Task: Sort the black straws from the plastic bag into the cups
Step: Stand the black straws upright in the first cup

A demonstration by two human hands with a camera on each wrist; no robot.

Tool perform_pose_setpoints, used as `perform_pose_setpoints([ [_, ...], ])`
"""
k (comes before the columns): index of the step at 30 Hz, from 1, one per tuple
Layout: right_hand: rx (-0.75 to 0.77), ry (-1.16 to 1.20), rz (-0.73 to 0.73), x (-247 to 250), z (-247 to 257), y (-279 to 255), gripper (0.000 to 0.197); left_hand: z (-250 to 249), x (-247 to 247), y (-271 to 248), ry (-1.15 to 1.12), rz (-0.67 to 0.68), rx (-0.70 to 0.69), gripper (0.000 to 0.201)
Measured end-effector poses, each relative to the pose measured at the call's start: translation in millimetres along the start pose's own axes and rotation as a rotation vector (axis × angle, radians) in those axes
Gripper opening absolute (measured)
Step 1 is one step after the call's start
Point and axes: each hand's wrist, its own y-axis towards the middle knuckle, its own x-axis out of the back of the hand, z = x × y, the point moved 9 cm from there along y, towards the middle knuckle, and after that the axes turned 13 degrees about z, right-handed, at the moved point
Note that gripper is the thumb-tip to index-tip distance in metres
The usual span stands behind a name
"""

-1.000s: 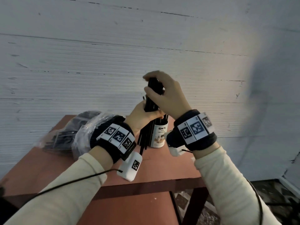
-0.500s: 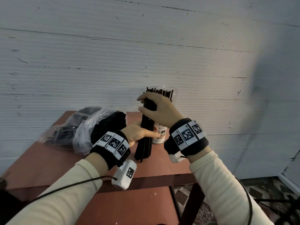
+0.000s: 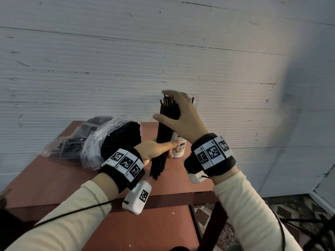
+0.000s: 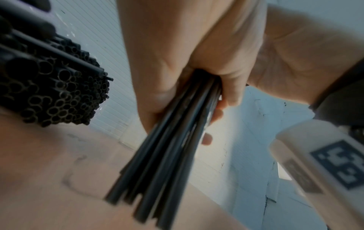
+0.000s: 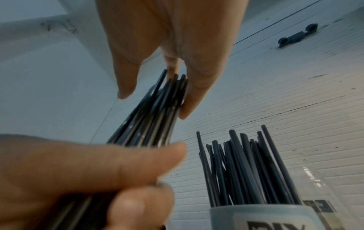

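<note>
A bundle of black straws [image 3: 164, 134] stands upright with its lower ends on the red table [image 3: 181, 176]. My left hand [image 3: 159, 148] grips the bundle low down, fingers and thumb curled round it [image 4: 197, 99]. My right hand [image 3: 176, 110] lies over the bundle's top ends with fingers nearly straight; one finger [image 5: 194, 96] touches the straw tips [image 5: 169, 87] and the thumb stands apart. Just behind the bundle stands a cup [image 3: 179, 150] with a white label, holding several black straws [image 5: 246, 168]. The plastic bag [image 3: 110, 142] full of straws lies to the left.
A second bag of dark straws [image 3: 72, 142] lies behind the first at the table's left. A white ribbed wall [image 3: 163, 60] rises right behind the table. The table's right edge is close to the cup, with the floor [image 3: 272, 211] below.
The bundle came down from in front of the cup until it stood on the table. My right hand let go of its upper part and now lies open over the tips.
</note>
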Motion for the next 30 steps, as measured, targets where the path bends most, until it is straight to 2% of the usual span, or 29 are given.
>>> perform_pose_setpoints([
  [2, -0.072, 0.149, -0.042, 6.7, -5.5, -7.8, 0.078, -17.4, -0.2, -7.9, -0.025, 0.002, -0.089, 0.031],
  [3, -0.103, 0.195, -0.027, 6.3, -7.4, -11.5, 0.08, -25.4, -0.8, -11.6, -0.012, 0.019, -0.138, 0.026],
  [5, -0.124, 0.271, 0.085, -1.5, -9.8, -15.9, 0.067, -42.4, -9.1, -20.2, 0.028, 0.12, -0.225, 0.018],
  [6, -0.125, 0.326, 0.168, -8.6, -9.7, -18.1, 0.057, -48.0, -16.9, -24.9, 0.044, 0.197, -0.25, 0.02],
  [8, -0.104, 0.37, 0.315, -22.0, -8.6, -22.9, 0.04, -48.6, -31.7, -31.1, 0.083, 0.331, -0.223, 0.025],
  [10, -0.07, 0.326, 0.372, -28.5, -6.0, -25.7, 0.021, -46.2, -38.5, -32.8, 0.106, 0.374, -0.219, 0.017],
  [11, -0.069, 0.309, 0.364, -28.8, -7.7, -25.2, 0.015, -45.5, -38.3, -31.7, 0.102, 0.367, -0.233, 0.014],
  [12, -0.075, 0.295, 0.343, -26.7, -8.4, -24.3, 0.018, -45.8, -38.3, -31.4, 0.092, 0.353, -0.242, 0.016],
  [13, -0.079, 0.279, 0.316, -22.7, -9.3, -22.3, 0.024, -44.9, -37.0, -29.4, 0.087, 0.334, -0.239, 0.026],
  [15, -0.066, 0.283, 0.252, -8.8, -9.7, -16.7, 0.021, -44.8, -29.8, -23.1, 0.112, 0.253, -0.232, 0.05],
  [17, -0.072, 0.327, 0.137, 14.4, -12.2, -9.9, 0.011, -48.1, -12.1, -16.8, 0.134, 0.066, -0.252, 0.077],
  [19, -0.091, 0.37, -0.034, 45.4, -19.2, -3.2, 0.006, -51.4, 7.5, -13.4, 0.131, -0.149, -0.28, 0.095],
  [22, -0.15, 0.378, -0.222, 82.0, -37.0, 5.8, 0.007, -51.2, 23.8, -3.1, 0.158, -0.335, -0.3, 0.118],
  [24, -0.193, 0.362, -0.267, 93.8, -49.5, 12.4, 0.008, -45.9, 28.9, 13.9, 0.157, -0.341, -0.246, 0.126],
  [28, -0.252, 0.307, -0.243, 93.8, -65.7, 26.9, 0.01, -35.2, 31.8, 52.3, 0.105, -0.199, -0.188, 0.134],
  [30, -0.279, 0.274, -0.211, 88.1, -72.0, 33.6, 0.009, -30.6, 30.7, 63.7, 0.159, -0.132, -0.141, 0.136],
])
